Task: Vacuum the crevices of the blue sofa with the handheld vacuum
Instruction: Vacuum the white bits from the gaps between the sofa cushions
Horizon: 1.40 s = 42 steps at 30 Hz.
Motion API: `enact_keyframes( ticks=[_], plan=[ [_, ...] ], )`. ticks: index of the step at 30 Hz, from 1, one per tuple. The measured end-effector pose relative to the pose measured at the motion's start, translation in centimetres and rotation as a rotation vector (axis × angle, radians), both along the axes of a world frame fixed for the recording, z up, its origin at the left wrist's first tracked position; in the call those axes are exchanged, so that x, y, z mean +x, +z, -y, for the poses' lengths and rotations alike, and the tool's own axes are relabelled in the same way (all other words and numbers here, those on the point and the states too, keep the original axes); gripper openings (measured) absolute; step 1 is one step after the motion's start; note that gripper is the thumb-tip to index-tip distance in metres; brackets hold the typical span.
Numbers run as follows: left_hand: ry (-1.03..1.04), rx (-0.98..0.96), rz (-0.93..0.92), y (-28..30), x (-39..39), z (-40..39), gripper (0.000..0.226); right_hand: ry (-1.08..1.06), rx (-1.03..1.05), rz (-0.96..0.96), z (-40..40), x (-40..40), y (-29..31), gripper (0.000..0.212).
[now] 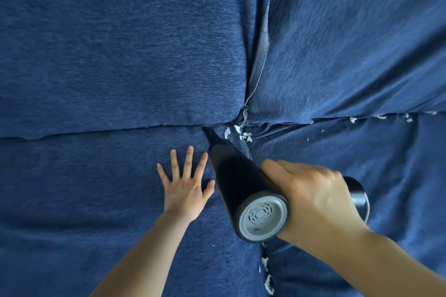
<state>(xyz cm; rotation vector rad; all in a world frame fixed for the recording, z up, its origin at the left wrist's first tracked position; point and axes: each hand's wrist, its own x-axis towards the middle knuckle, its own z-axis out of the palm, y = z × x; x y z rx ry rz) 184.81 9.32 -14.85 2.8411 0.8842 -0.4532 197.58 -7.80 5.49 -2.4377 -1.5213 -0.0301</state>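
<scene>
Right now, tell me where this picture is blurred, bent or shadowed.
Head view: motion blur streaks the sofa fabric at upper right; the wide lens bows the horizontal crevice; corners darken; the handheld vacuum body is nearly black, its nozzle detail lost; the left hand and white scraps stay fairly sharp.

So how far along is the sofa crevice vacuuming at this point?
Done: the crevice left of the junction looks free of scraps. In hand: the right hand aims the handheld vacuum nozzle at white scraps at the junction, while the left hand lies flat on the seat cushion. Left: scraps along the right crevice and the near seam.
</scene>
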Motion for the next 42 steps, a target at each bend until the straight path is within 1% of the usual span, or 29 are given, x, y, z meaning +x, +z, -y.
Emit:
enact_keyframes(
  ticks=[2, 5, 8, 11, 13, 14, 18, 20, 23, 26, 30, 32, 33, 36, 39, 42],
  plan=[
    [-0.005, -0.006, 0.015, 0.1, 0.0, -0.1, 0.114, 0.003, -0.018, -0.011, 0.1, -0.2, -0.2, 0.033],
    [0.007, -0.016, 0.047, 0.3, 0.0, 0.0, 0.111, -0.025, -0.026, -0.003, -0.4, 0.3, -1.1, 0.034],
    [0.026, -0.033, 0.049, 0.4, -0.3, 0.1, 0.100, -0.057, -0.025, -0.011, -0.4, 0.8, -1.0, 0.033],
    [0.038, -0.048, 0.055, 0.4, -0.3, 0.2, 0.090, -0.112, -0.057, 0.001, 0.9, 0.5, 0.1, 0.025],
    [0.032, -0.030, 0.053, 0.4, -0.2, 0.3, 0.077, -0.110, -0.066, 0.010, 2.1, 0.0, 0.6, 0.018],
    [0.022, -0.019, 0.054, 0.3, -0.3, 0.3, 0.073, -0.099, -0.074, 0.017, 2.6, -0.2, 0.7, 0.020],
    [0.007, 0.012, 0.084, -0.2, -0.4, 0.2, 0.072, -0.102, -0.123, 0.005, 3.0, -0.6, 0.2, 0.034],
    [0.019, 0.012, 0.091, -0.4, -0.4, 0.3, 0.072, -0.132, -0.104, -0.008, 2.8, -0.4, 0.1, 0.032],
    [0.024, 0.015, 0.105, -0.3, 0.3, 0.5, 0.072, -0.194, -0.056, -0.016, 2.9, 0.3, 0.6, 0.021],
    [-0.051, 0.015, 0.117, -0.2, 1.7, 1.0, 0.073, -0.277, -0.061, -0.045, 2.9, 1.3, 1.1, 0.022],
    [-0.094, 0.043, 0.099, -0.7, 2.5, 2.0, 0.071, -0.339, -0.121, -0.142, 2.2, 2.4, 0.6, 0.031],
    [-0.098, 0.054, 0.098, -0.9, 2.1, 2.2, 0.071, -0.422, -0.133, -0.211, 2.0, 2.3, 1.1, 0.031],
    [-0.102, 0.055, 0.100, -0.9, 2.0, 2.2, 0.071, -0.477, -0.119, -0.266, 2.1, 2.2, 1.6, 0.030],
    [-0.109, 0.059, 0.093, -0.8, 1.9, 2.1, 0.072, -0.626, 0.001, -0.370, 2.9, 1.8, 2.1, 0.040],
    [-0.111, 0.063, 0.082, -0.8, 2.0, 2.1, 0.072, -0.774, 0.100, -0.509, 2.9, 2.4, 1.6, 0.029],
    [-0.112, 0.073, 0.083, -0.9, 2.0, 2.1, 0.072, -0.839, 0.147, -0.626, 2.1, 3.4, 1.9, 0.020]
  ],
)
